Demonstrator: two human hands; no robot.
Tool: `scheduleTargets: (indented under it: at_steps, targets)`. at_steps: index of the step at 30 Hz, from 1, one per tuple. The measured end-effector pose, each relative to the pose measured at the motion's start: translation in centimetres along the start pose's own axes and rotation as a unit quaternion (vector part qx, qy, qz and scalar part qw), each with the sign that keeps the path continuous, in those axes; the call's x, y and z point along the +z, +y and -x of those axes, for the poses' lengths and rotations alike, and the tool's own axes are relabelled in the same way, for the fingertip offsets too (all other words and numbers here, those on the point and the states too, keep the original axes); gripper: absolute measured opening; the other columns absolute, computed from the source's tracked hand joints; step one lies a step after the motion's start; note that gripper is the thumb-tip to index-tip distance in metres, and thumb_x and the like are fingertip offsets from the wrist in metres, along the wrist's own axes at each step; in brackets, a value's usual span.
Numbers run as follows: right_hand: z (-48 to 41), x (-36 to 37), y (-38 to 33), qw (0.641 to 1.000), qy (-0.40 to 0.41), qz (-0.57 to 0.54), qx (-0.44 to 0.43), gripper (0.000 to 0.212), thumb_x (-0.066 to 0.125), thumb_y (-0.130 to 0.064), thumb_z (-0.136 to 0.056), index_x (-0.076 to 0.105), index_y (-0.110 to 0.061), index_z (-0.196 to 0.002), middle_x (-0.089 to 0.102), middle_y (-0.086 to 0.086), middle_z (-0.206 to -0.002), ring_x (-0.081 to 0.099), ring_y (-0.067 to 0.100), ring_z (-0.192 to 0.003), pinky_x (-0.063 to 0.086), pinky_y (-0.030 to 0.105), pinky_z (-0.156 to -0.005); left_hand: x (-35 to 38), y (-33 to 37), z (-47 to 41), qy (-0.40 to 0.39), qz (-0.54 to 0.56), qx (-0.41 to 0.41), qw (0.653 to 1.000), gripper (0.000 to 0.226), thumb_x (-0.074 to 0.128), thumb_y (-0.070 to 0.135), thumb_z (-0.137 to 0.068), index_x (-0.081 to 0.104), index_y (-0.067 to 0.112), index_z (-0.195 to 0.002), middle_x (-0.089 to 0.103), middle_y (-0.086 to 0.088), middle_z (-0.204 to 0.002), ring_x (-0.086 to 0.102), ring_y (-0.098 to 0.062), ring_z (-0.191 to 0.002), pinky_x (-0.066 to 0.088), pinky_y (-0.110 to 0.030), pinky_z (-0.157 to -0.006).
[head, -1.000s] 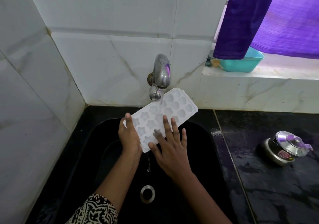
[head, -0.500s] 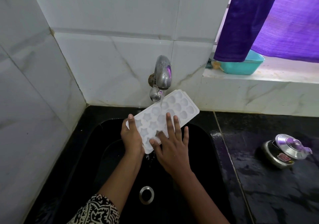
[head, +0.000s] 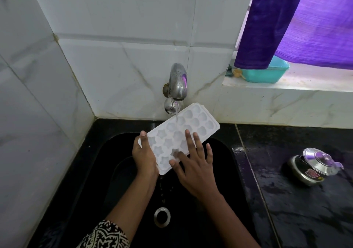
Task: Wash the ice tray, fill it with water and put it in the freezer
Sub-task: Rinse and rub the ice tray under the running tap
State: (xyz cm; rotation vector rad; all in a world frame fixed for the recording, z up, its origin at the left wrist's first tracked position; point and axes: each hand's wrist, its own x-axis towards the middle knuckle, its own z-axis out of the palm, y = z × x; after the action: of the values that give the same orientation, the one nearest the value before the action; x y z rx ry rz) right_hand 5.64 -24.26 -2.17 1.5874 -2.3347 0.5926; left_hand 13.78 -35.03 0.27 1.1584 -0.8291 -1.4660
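While my left hand (head: 144, 157) grips the tray (head: 193, 122) under the tap (head: 178, 81), my flat right hand (head: 195, 166) seemingly scrubs it; next, level and fill.

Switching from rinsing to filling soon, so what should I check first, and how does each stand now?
1. Tap running onto ice tray: ok.
2. Left hand grips tray's left edge: ok.
3. Right hand fingers lie flat on the moulds: ok.
4. Tray held over sink: ok.
5. Tray level for filling: not ok, tilted, dripping off its near end.
6. Moulds clean: cannot tell.
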Motion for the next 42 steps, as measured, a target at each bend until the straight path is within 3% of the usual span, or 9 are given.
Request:
scheduleTargets:
  at_steps: [8, 12, 14, 17, 20, 27, 33, 38, 42]
  targets:
    - [0.0, -1.1, -0.8, 0.979, -0.095, -0.176, 0.05, 0.062, 0.018, -0.068, -0.088, 0.058, -0.033, -0.119, -0.007, -0.016, -0.157, -0.016, 0.004, -0.143, -0.001, 0.041, -0.115, 0.2, 0.2, -0.2, -0.011, 0.006, -0.006, 1.0, 0.025, 0.046, 0.037, -0.099, 0.055, 0.023, -0.081, 0.064, 0.001, -0.081, 0.063, -0.012, -0.072, 0.05, -0.026, -0.062]
    - [-0.7, -3.2, 1.3, 0.895, 0.047, -0.393, 0.204, 0.025, 0.039, -0.055, -0.088, 0.05, -0.054, -0.111, 0.027, -0.009, -0.154, 0.015, 0.008, -0.143, 0.018, 0.041, -0.114, -0.7, -0.5, -0.9, -0.028, -0.005, -0.044, 0.999, 0.026, 0.046, 0.043, -0.097, 0.059, 0.022, -0.091, 0.067, -0.003, -0.094, 0.066, -0.019, -0.085, 0.053, -0.033, -0.072]
    - [-1.6, -3.3, 3.0, 0.873, 0.063, -0.393, 0.281, 0.038, 0.05, -0.043, -0.092, 0.038, -0.051, -0.128, 0.028, -0.005, -0.153, 0.022, 0.013, -0.141, 0.024, 0.045, -0.115, -1.1, -1.1, -1.1, -0.037, -0.004, -0.075, 0.996, 0.03, 0.046, 0.045, -0.097, 0.06, 0.02, -0.094, 0.068, -0.006, -0.098, 0.067, -0.024, -0.091, 0.054, -0.04, -0.081]
    - [-3.0, -3.3, 5.1, 0.76, 0.008, -0.512, 0.399, 0.073, 0.061, -0.029, -0.091, 0.016, -0.034, -0.148, 0.031, 0.0, -0.15, 0.038, 0.023, -0.133, 0.038, 0.047, -0.107, -1.4, -1.7, -1.2, -0.055, 0.0, -0.13, 0.99, 0.039, 0.047, 0.05, -0.095, 0.062, 0.015, -0.102, 0.07, -0.011, -0.104, 0.067, -0.03, -0.096, 0.053, -0.05, -0.089]
    - [-3.5, -3.7, 5.6, 0.631, -0.003, -0.653, 0.419, 0.07, 0.058, -0.01, -0.092, 0.019, -0.032, -0.145, 0.046, -0.003, -0.125, 0.055, 0.023, -0.112, 0.055, 0.043, -0.083, -1.6, -1.5, -1.1, -0.115, 0.038, -0.219, 0.968, 0.057, 0.042, 0.062, -0.09, 0.063, 0.013, -0.11, 0.07, -0.014, -0.109, 0.068, -0.034, -0.097, 0.054, -0.051, -0.085]
    - [-3.2, -3.9, 6.7, 0.642, 0.043, -0.647, 0.409, 0.055, 0.053, 0.001, -0.092, 0.031, -0.026, -0.135, 0.054, -0.001, -0.116, 0.06, 0.02, -0.103, 0.058, 0.031, -0.063, -2.4, -1.9, 1.2, -0.243, 0.241, -0.341, 0.876, 0.072, 0.024, 0.068, -0.091, 0.055, 0.015, -0.128, 0.063, -0.017, -0.125, 0.064, -0.038, -0.106, 0.056, -0.053, -0.078]
    - [-2.0, -3.9, 8.1, 0.652, 0.029, -0.629, 0.421, 0.056, 0.051, 0.0, -0.094, 0.028, -0.026, -0.138, 0.049, 0.0, -0.121, 0.057, 0.022, -0.109, 0.058, 0.039, -0.075, -1.2, -2.2, 2.1, -0.25, 0.206, -0.331, 0.886, 0.071, 0.023, 0.07, -0.09, 0.057, 0.019, -0.126, 0.067, -0.013, -0.119, 0.067, -0.034, -0.102, 0.054, -0.048, -0.079]
    - [-1.2, -3.4, 8.0, 0.893, 0.056, -0.256, 0.365, 0.071, 0.061, -0.019, -0.09, 0.021, -0.02, -0.149, 0.014, 0.01, -0.157, 0.02, 0.03, -0.142, 0.027, 0.05, -0.112, -0.3, -3.1, 2.3, -0.215, 0.161, -0.324, 0.907, 0.075, 0.025, 0.074, -0.086, 0.057, 0.021, -0.127, 0.068, -0.012, -0.118, 0.066, -0.034, -0.105, 0.052, -0.049, -0.085]
    - [-1.0, -2.7, 3.3, 0.981, 0.094, -0.102, 0.132, 0.047, 0.047, -0.036, -0.088, 0.047, -0.02, -0.132, 0.023, 0.016, -0.155, 0.007, 0.027, -0.144, 0.019, 0.057, -0.11, 0.0, -3.3, 2.3, -0.207, 0.181, -0.326, 0.904, 0.079, 0.025, 0.076, -0.085, 0.058, 0.016, -0.127, 0.067, -0.015, -0.118, 0.066, -0.035, -0.104, 0.051, -0.049, -0.085]
